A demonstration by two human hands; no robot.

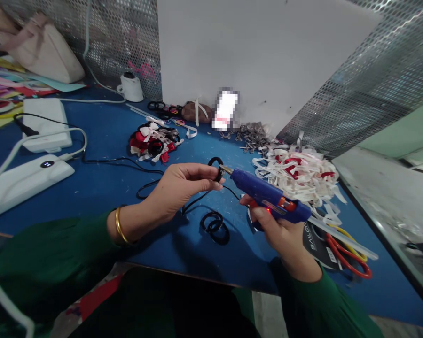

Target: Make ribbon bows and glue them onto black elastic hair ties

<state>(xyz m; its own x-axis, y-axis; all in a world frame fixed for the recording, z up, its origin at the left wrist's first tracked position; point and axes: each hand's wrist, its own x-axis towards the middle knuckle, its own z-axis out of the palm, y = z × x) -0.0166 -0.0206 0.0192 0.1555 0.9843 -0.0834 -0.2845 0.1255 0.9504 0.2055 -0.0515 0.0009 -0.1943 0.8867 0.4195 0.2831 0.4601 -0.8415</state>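
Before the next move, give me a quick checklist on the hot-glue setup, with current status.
1. Black hair tie held: ok, pinched in the left hand.
2. Blue glue gun held: ok, gripped in the right hand.
3. Nozzle lined up: ok, its tip is at the hair tie; actual contact, cannot tell.
4. Left fingertips clear of nozzle: not ok in my judgement, they sit right beside it.
5. Glue stick loaded: ok, it seems to trail from the gun's rear.
6. Glue hot: cannot tell; a red light glows on the gun, but temperature doesn't show.
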